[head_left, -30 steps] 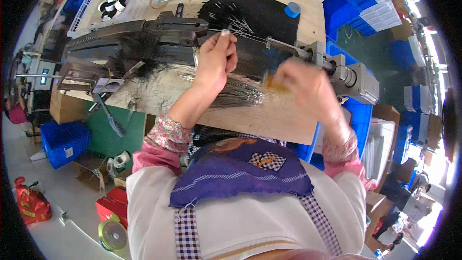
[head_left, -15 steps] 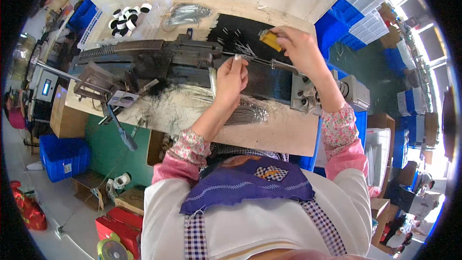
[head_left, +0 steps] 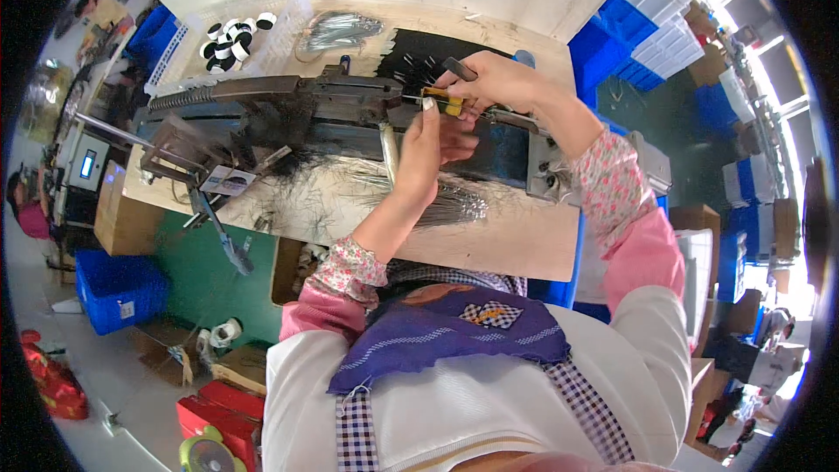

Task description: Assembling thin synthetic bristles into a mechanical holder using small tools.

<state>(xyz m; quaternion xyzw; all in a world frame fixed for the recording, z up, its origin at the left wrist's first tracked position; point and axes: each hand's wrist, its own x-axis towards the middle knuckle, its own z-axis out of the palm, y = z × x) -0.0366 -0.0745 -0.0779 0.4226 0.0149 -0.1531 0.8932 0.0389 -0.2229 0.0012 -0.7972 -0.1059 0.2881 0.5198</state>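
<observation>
Your right hand (head_left: pixel 489 83) is closed around a small tool with a yellow-and-black handle (head_left: pixel 444 100), held at the top edge of the long dark machine (head_left: pixel 288 109) that runs across the bench (head_left: pixel 516 240). Your left hand (head_left: pixel 424 144) is raised just below it, fingers (head_left: pixel 428 109) pinched together at the tool's tip; what they hold, if anything, is too small to tell, though it looks like a thin wire.

The main risk, as I judge it, is at that pinch point. Your two hands nearly touch, and the tool tip sits right against your left fingertips, so a slip of the tool could jab them. Keep the tip angled away from your skin.

A bundle of fine silvery wires (head_left: pixel 446 205) lies on the bench right under your left forearm, with loose dark bristles (head_left: pixel 288 166) spread beside it. A dragged sleeve could scatter or bend them, or pull strands over the bench edge.

A grey metal rod (head_left: pixel 389 149) stands beside your left wrist; knock it and it may foul the work.

Farther back, the coil of wire (head_left: pixel 341 31) and the black and white rings (head_left: pixel 232 35) in the tray are well apart from your hands and not in danger.
</observation>
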